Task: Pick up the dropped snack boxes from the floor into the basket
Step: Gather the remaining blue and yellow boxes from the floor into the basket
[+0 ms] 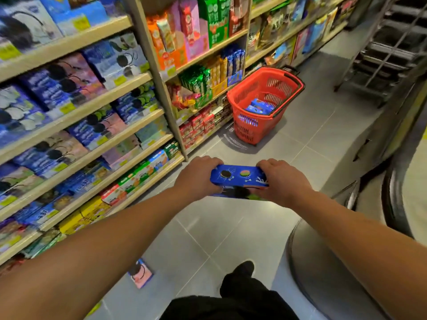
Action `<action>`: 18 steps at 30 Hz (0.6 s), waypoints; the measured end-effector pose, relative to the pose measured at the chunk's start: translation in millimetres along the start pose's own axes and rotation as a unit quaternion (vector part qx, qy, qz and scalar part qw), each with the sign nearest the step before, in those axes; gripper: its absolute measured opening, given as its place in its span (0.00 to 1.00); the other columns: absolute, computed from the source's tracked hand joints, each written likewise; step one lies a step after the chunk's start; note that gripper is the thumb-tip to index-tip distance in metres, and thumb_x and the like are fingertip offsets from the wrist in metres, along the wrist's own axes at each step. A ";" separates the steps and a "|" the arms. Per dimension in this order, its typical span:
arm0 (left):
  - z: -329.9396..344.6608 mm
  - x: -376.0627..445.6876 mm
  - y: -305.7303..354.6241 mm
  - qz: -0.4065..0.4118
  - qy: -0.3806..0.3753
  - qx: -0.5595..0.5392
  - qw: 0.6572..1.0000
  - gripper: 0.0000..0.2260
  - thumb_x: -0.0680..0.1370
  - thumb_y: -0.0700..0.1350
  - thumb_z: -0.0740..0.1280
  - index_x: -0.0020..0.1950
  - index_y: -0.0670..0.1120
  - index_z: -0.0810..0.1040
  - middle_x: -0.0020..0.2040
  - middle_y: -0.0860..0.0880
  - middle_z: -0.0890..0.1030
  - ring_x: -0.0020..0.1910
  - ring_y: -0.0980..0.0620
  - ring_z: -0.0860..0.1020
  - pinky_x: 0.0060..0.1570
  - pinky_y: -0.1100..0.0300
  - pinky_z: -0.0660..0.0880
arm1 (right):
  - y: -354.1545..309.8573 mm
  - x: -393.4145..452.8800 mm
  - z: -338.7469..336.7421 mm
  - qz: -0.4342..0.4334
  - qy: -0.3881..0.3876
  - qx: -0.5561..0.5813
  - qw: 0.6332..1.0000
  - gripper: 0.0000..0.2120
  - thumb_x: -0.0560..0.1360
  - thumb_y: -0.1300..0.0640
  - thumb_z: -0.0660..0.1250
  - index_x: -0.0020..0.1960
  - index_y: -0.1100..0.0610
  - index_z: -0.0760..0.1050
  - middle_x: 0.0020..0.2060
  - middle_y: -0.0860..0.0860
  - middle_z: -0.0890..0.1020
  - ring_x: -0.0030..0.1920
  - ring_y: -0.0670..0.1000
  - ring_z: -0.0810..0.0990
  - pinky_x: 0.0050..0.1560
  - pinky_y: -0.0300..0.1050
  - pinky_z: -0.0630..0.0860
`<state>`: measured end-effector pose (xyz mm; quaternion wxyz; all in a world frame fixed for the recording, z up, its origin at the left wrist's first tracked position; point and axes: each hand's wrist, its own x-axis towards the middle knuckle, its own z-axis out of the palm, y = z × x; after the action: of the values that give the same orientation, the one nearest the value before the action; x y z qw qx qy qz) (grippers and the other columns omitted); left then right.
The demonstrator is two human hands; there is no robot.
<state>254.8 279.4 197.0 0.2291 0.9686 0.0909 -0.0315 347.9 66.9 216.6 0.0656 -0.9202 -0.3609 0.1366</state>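
I hold a blue snack box with a cookie picture out in front of me at about waist height. My left hand grips its left end and my right hand grips its right end. A red plastic basket stands on the floor farther down the aisle, beside the shelves, with blue snack boxes inside it. Another snack box, pink and blue, lies flat on the grey floor tiles near my feet, under my left forearm.
Shelves packed with snack boxes run along the left side of the aisle. A metal rack stands at the far right. A grey curved fixture borders the aisle on the right. My dark trouser leg and shoe are below.
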 end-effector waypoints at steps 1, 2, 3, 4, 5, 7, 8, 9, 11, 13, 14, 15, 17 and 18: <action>-1.3 14.5 2.7 0.001 -0.006 -0.001 1.000 0.25 0.66 0.52 0.76 0.61 0.53 0.75 0.53 0.51 0.78 0.53 0.51 0.74 0.50 0.50 0.76 | 9.5 11.7 -4.8 0.002 -0.005 0.000 1.000 0.27 0.69 0.34 0.69 0.60 0.48 0.70 0.51 0.48 0.77 0.48 0.49 0.75 0.43 0.43 0.74; -4.6 36.8 5.4 0.000 -0.006 -0.005 1.000 0.24 0.66 0.52 0.75 0.61 0.53 0.75 0.53 0.51 0.78 0.53 0.50 0.74 0.50 0.50 0.75 | 22.5 30.1 -14.1 0.002 -0.007 -0.001 1.000 0.26 0.69 0.35 0.70 0.60 0.49 0.70 0.51 0.48 0.77 0.48 0.50 0.75 0.43 0.42 0.73; -7.2 61.3 6.3 0.002 -0.002 -0.008 1.000 0.24 0.66 0.52 0.75 0.60 0.53 0.75 0.52 0.51 0.78 0.52 0.51 0.74 0.49 0.50 0.76 | 36.2 50.3 -24.7 -0.001 -0.005 -0.001 1.000 0.26 0.69 0.35 0.70 0.59 0.49 0.70 0.51 0.48 0.77 0.48 0.50 0.75 0.42 0.42 0.72; -9.8 79.3 6.4 -0.002 -0.002 -0.011 1.000 0.23 0.66 0.52 0.75 0.59 0.54 0.75 0.51 0.52 0.78 0.51 0.51 0.74 0.48 0.50 0.76 | 45.0 65.4 -32.7 -0.001 -0.004 -0.002 1.000 0.26 0.69 0.35 0.70 0.59 0.48 0.70 0.51 0.47 0.77 0.48 0.50 0.75 0.41 0.42 0.72; -12.4 95.3 6.2 -0.006 -0.003 -0.012 1.000 0.23 0.65 0.52 0.75 0.59 0.54 0.75 0.51 0.52 0.78 0.51 0.51 0.74 0.48 0.51 0.76 | 50.7 78.3 -40.5 -0.001 -0.004 -0.003 1.000 0.25 0.68 0.36 0.70 0.58 0.48 0.71 0.51 0.47 0.78 0.47 0.49 0.75 0.40 0.42 0.72; -16.9 127.6 4.0 -0.004 -0.008 -0.010 1.000 0.23 0.65 0.52 0.75 0.58 0.55 0.75 0.51 0.53 0.78 0.50 0.52 0.75 0.47 0.52 0.77 | 62.8 103.8 -50.3 0.000 -0.008 0.001 1.000 0.24 0.68 0.37 0.71 0.58 0.48 0.71 0.50 0.47 0.78 0.47 0.49 0.75 0.41 0.42 0.74; -19.6 152.0 3.3 -0.004 -0.006 -0.006 1.000 0.23 0.65 0.53 0.75 0.58 0.55 0.75 0.51 0.53 0.78 0.51 0.52 0.75 0.47 0.52 0.76 | 74.5 122.8 -56.4 0.007 -0.004 0.000 1.000 0.24 0.68 0.37 0.71 0.58 0.48 0.72 0.50 0.48 0.78 0.47 0.50 0.76 0.42 0.44 0.76; -21.5 168.9 2.9 -0.002 -0.006 -0.004 1.000 0.23 0.65 0.53 0.75 0.58 0.54 0.76 0.51 0.52 0.78 0.51 0.51 0.74 0.47 0.52 0.76 | 81.7 135.6 -60.6 0.011 -0.001 -0.001 1.000 0.24 0.68 0.37 0.71 0.58 0.48 0.72 0.50 0.48 0.78 0.47 0.50 0.76 0.44 0.45 0.77; -24.2 201.2 2.3 0.012 -0.010 -0.005 1.000 0.23 0.65 0.53 0.75 0.58 0.54 0.76 0.51 0.52 0.78 0.50 0.51 0.74 0.47 0.52 0.75 | 96.5 161.2 -65.9 0.016 -0.002 -0.004 1.000 0.25 0.67 0.37 0.71 0.58 0.48 0.72 0.50 0.48 0.78 0.48 0.51 0.77 0.45 0.47 0.78; -23.1 245.4 -2.5 0.024 -0.011 -0.004 1.000 0.23 0.65 0.54 0.76 0.58 0.54 0.76 0.51 0.52 0.78 0.50 0.50 0.74 0.48 0.52 0.75 | 116.7 196.7 -73.2 0.025 -0.004 -0.008 1.000 0.25 0.67 0.38 0.71 0.58 0.48 0.72 0.50 0.48 0.78 0.48 0.52 0.77 0.46 0.48 0.77; -23.0 265.9 -5.3 0.031 -0.014 -0.006 0.999 0.24 0.64 0.54 0.76 0.58 0.54 0.76 0.51 0.52 0.78 0.51 0.50 0.74 0.49 0.52 0.75 | 124.9 213.3 -76.1 0.029 -0.008 -0.011 0.999 0.25 0.67 0.38 0.71 0.58 0.48 0.72 0.50 0.49 0.78 0.48 0.53 0.77 0.46 0.48 0.77; -21.3 300.4 -12.7 0.039 -0.015 -0.010 0.999 0.25 0.64 0.55 0.76 0.58 0.55 0.75 0.52 0.52 0.78 0.51 0.50 0.74 0.50 0.51 0.75 | 139.0 240.4 -79.7 0.040 -0.005 -0.010 0.999 0.25 0.67 0.38 0.70 0.58 0.48 0.72 0.50 0.49 0.78 0.49 0.53 0.77 0.46 0.48 0.77; -22.2 345.9 -20.2 0.057 -0.017 -0.012 0.998 0.25 0.63 0.56 0.75 0.58 0.55 0.75 0.52 0.52 0.78 0.51 0.49 0.74 0.50 0.50 0.75 | 154.2 274.8 -87.9 0.048 -0.003 -0.002 0.999 0.24 0.67 0.38 0.70 0.58 0.48 0.72 0.51 0.48 0.78 0.51 0.53 0.77 0.46 0.48 0.77; -23.7 374.4 -26.7 0.063 -0.024 -0.015 0.998 0.25 0.62 0.57 0.74 0.58 0.55 0.75 0.52 0.52 0.78 0.51 0.49 0.75 0.50 0.50 0.75 | 163.4 297.9 -91.9 0.056 -0.001 0.002 0.998 0.24 0.67 0.39 0.71 0.58 0.48 0.71 0.52 0.48 0.78 0.52 0.53 0.77 0.45 0.47 0.76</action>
<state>617.6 373.9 168.0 0.2475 0.9678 0.0242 -0.0387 690.2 148.6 207.6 0.0592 -0.9386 -0.3089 0.1414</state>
